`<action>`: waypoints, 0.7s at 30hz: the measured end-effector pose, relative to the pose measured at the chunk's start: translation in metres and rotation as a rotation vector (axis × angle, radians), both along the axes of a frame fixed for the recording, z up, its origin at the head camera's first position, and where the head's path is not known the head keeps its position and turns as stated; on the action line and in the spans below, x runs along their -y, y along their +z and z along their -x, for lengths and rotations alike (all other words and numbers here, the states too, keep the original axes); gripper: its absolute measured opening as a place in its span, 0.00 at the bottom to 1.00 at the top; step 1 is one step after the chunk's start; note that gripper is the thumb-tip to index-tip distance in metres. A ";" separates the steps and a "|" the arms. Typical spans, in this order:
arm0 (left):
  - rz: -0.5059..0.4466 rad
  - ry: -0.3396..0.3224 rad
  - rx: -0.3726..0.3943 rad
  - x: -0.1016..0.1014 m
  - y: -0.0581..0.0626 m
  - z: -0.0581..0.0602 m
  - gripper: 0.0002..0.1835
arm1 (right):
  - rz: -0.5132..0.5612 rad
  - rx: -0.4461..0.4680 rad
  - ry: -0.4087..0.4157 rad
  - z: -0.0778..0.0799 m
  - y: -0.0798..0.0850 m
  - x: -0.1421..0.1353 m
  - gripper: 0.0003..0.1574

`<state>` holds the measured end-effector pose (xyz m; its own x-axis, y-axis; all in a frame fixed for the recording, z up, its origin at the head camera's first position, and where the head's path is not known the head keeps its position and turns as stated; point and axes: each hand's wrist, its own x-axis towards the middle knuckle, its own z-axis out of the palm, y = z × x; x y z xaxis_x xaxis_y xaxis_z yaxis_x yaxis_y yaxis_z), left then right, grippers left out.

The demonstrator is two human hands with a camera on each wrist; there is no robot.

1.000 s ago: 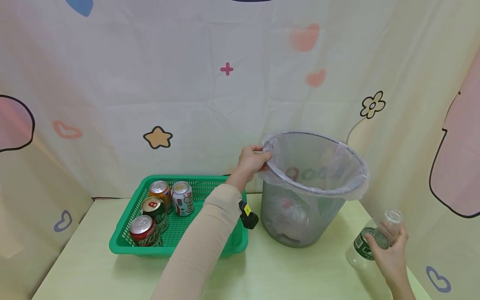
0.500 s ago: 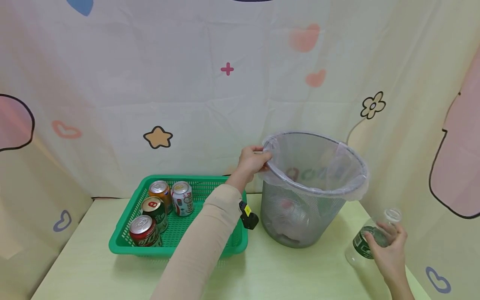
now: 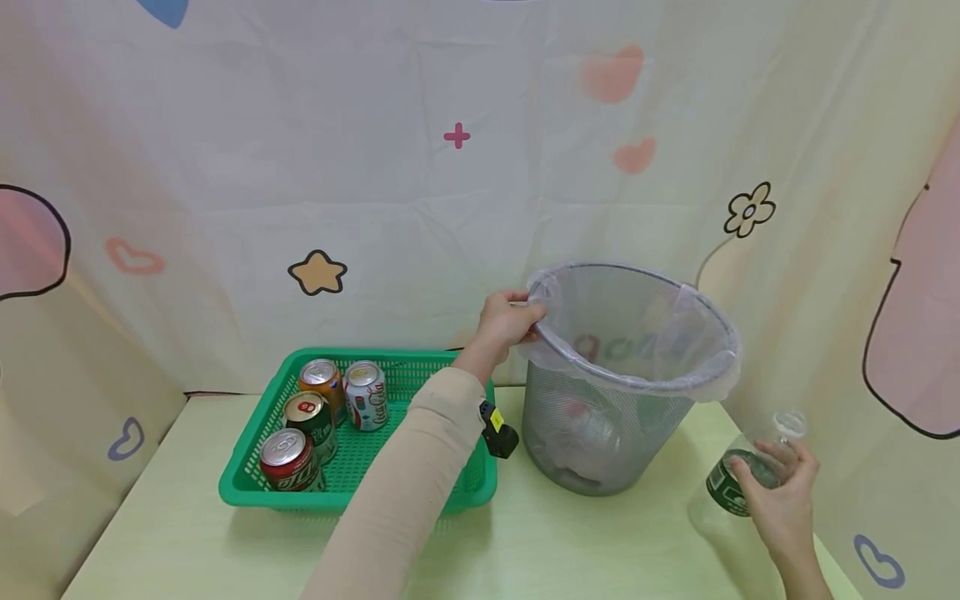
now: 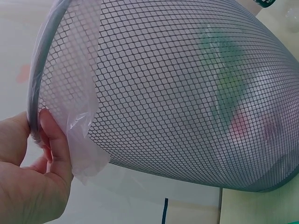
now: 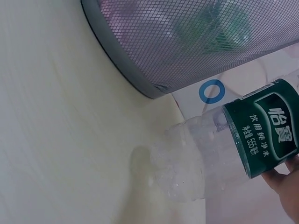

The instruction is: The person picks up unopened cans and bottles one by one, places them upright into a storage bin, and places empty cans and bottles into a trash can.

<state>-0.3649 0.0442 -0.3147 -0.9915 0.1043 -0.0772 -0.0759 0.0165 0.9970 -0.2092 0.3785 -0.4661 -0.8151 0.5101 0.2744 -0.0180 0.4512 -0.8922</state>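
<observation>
My left hand [image 3: 510, 321] grips the left rim of a grey mesh wastebasket [image 3: 592, 425], thumb on the outside in the head view. A thin clear bag [image 4: 84, 121] lines the basket and folds over its rim. Through the mesh, green and pink contents show faintly in the left wrist view. At the far right, my right hand [image 3: 783, 504] holds a clear plastic water bottle [image 5: 261, 130] by its dark green label. The bottle leans, neck up and to the right. Its base is close to the table; whether they touch I cannot tell.
Left of the wastebasket, a green plastic basket [image 3: 236, 475] holds several drink cans, among them a silver Coca-Cola can [image 3: 366, 404] and a red can [image 3: 288, 467]. My left forearm crosses its right side. A patterned cloth [image 3: 375, 167] hangs behind the pale table [image 3: 570, 550].
The bottle has risen very slightly with my right hand, and its base looks blurred now. My left hand and the wastebasket stay put.
</observation>
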 end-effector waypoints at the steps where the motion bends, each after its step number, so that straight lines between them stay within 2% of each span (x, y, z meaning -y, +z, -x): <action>1: -0.001 -0.001 -0.001 0.000 0.000 0.000 0.25 | -0.001 -0.010 0.005 0.000 0.001 0.000 0.46; 12: -0.008 0.001 0.002 -0.001 -0.002 0.003 0.24 | -0.084 -0.028 0.028 0.003 0.018 0.000 0.46; 21: -0.009 -0.002 0.003 0.000 -0.001 0.002 0.24 | -0.133 -0.019 0.086 0.006 0.030 -0.001 0.44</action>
